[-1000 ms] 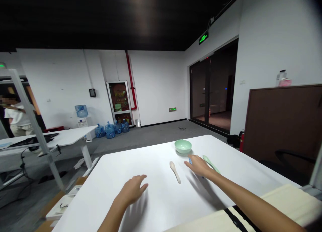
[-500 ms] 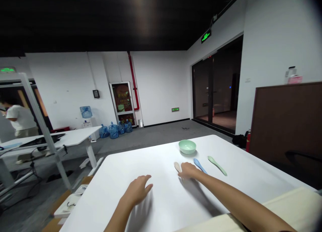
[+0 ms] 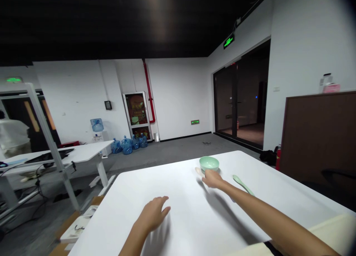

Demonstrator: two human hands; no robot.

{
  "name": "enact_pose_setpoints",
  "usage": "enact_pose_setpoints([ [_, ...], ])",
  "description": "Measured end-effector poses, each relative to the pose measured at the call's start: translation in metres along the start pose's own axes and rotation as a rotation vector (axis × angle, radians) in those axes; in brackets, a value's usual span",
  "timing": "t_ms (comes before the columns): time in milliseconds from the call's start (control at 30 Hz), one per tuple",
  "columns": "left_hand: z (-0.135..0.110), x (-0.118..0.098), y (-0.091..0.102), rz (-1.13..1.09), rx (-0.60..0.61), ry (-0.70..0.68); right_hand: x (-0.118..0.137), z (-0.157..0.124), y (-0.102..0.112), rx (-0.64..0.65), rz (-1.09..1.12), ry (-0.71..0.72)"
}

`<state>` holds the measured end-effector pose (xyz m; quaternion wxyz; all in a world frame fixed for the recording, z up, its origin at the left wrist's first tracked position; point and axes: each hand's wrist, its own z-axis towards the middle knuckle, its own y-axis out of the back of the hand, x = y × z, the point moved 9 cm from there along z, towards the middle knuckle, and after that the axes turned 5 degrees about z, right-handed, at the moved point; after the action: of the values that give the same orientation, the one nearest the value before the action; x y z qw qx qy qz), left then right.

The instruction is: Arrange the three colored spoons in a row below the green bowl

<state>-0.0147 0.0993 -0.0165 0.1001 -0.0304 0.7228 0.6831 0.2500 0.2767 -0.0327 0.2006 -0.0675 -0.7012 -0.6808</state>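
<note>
My right hand (image 3: pixel 213 179) reaches across the white table (image 3: pixel 178 219), its fingers closed round a beige spoon (image 3: pixel 198 170). The spoon's head sticks out to the left of the hand, just beside a pale green bowl (image 3: pixel 209 163). A green spoon (image 3: pixel 241 183) lies on the table to the right of my forearm. My left hand (image 3: pixel 154 214) rests flat on the table nearer to me, fingers stretched out, holding nothing. The blue spoon is hidden behind my right arm.
A brown cabinet (image 3: pixel 317 133) stands to the right. Another white desk (image 3: pixel 55 156) on a frame is at the left, with a person in a white shirt (image 3: pixel 11 137) behind it. Water bottles (image 3: pixel 128 145) stand by the far wall. Grey floor lies between.
My right hand went from the blue spoon to the beige spoon, closed on it and carried it forward to the bowl's side. My left hand stayed put.
</note>
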Motion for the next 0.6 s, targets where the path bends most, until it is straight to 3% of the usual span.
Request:
enact_pose_setpoints([
  [133, 0.0, 0.001, 0.0, -0.017, -0.006, 0.004, -0.024, 0.025, 0.04, -0.142, -0.033, -0.086],
  [233, 0.001, 0.003, -0.001, -0.023, -0.003, 0.018, -0.044, 0.044, 0.051, -0.182, -0.054, -0.156],
  [600, 0.002, 0.001, 0.001, -0.038, 0.005, 0.028, -0.086, 0.088, 0.031, -0.167, -0.022, -0.252],
])
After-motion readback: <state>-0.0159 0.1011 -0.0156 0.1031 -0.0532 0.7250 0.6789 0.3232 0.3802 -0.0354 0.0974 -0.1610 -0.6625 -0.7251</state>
